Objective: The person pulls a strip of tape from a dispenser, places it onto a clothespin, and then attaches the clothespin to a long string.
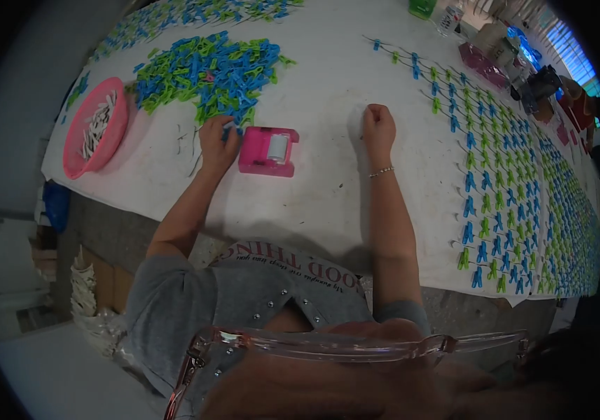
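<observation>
My left hand (219, 143) is closed at the near edge of a heap of blue and green plastic clothespins (205, 70). Blue plastic shows at its fingertips, seemingly a clothespin (229, 127). Just right of that hand sits a pink holder (258, 149) with a white roll (277, 148) in it. My right hand (379, 126) is closed in a fist over the white tabletop, well apart from the holder. Its curled fingers hide whatever may be inside. A bracelet circles the right wrist.
A pink basket (113, 150) of white strips (95, 129) stands at the left edge of the white-covered table (328, 210). Rows of clothespins on thin strands (499, 189) cover the right side. More clothespins (167, 24) lie at the back. Bottles (450, 17) stand back right.
</observation>
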`<state>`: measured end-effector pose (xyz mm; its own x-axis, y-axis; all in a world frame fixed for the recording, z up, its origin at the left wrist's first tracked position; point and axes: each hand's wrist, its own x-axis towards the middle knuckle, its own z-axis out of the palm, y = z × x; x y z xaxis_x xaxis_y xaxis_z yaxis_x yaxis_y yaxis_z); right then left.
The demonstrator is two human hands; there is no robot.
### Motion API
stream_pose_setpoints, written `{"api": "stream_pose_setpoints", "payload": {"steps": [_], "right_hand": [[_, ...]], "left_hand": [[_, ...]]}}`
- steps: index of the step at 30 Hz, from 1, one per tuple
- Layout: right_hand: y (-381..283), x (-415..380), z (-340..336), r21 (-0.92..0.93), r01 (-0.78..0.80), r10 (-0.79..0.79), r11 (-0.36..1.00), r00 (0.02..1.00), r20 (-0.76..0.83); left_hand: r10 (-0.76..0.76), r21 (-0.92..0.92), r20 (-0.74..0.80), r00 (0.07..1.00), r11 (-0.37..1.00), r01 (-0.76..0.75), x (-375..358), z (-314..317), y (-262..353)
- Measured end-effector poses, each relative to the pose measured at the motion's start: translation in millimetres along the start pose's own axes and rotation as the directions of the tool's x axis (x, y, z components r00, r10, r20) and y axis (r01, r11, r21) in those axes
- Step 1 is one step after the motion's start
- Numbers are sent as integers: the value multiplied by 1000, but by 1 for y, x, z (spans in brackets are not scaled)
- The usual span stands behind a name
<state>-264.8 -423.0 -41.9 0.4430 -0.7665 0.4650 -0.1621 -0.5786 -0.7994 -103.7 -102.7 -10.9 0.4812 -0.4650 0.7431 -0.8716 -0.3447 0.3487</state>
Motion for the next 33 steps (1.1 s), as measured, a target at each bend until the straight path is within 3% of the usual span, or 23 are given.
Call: {"api": "stream_pose_setpoints", "payload": {"steps": [4, 8, 10, 11, 13, 17, 19, 20, 22, 24, 26, 28, 29, 30, 31, 32, 33], "right_hand": [[-5, -3, -2, 29, -57, 55, 998, 997, 44], [-21, -6, -10, 9, -118, 116, 993, 988, 98], [-21, -6, -8, 1, -108, 107, 994, 989, 105], [-12, -2, -6, -22, -86, 88, 996, 991, 103], [-15, -7, -4, -47, -64, 69, 997, 992, 110], [-20, -7, -2, -63, -37, 43, 997, 994, 98], [-21, -6, -1, -72, -38, 45, 997, 994, 97], [-22, -6, -2, -92, -50, 59, 995, 993, 105], [-26, -9, -5, -120, -61, 74, 991, 991, 110], [-32, -13, -8, -30, -66, 69, 997, 988, 138], [-42, -15, -17, -69, -84, 95, 994, 981, 167], [-53, -17, -22, -109, -111, 131, 988, 972, 197], [-56, -17, -23, -147, 21, 8, 989, 982, 189], [-62, -17, -24, -187, 150, -116, 971, 976, 184], [-78, -20, -23, -195, 143, -110, 970, 979, 170], [-95, -24, -20, -147, 266, -238, 953, 954, 181], [-114, -30, -17, -104, 384, -362, 917, 914, 184]], "left_hand": [[85, 7, -106, 991, 996, -85, 8, -17, 8], [-6, -25, -190, 982, 1000, 1, 12, -70, -27], [-395, -224, -79, 915, 901, 370, 7, -96, -49], [-401, -216, -86, 912, 901, 376, 3, -106, -60], [-616, -204, 116, 779, 753, 626, -10, -122, -78], [-548, -89, 234, 803, 810, 579, -22, -113, -90], [-371, -29, 252, 894, 920, 390, -11, -94, -84], [-376, -39, 245, 894, 917, 396, -5, -86, -81], [-312, 223, 235, 921, 939, 261, 6, -74, -74], [-285, 226, 299, 911, 948, 222, 10, -64, -82], [-251, 228, 361, 898, 958, 176, 16, -56, -88], [-385, 30, 430, 817, 910, 413, 36, -72, -80], [-378, 24, 436, 817, 912, 409, 44, -80, -75], [-378, -87, 324, 867, 901, 425, 51, -89, -67], [-383, -201, 207, 900, 884, 422, 55, -92, -60], [-367, -212, 215, 905, 887, 411, 59, -90, -54], [-327, -391, 122, 937, 852, 348, 61, -86, -47]]}}
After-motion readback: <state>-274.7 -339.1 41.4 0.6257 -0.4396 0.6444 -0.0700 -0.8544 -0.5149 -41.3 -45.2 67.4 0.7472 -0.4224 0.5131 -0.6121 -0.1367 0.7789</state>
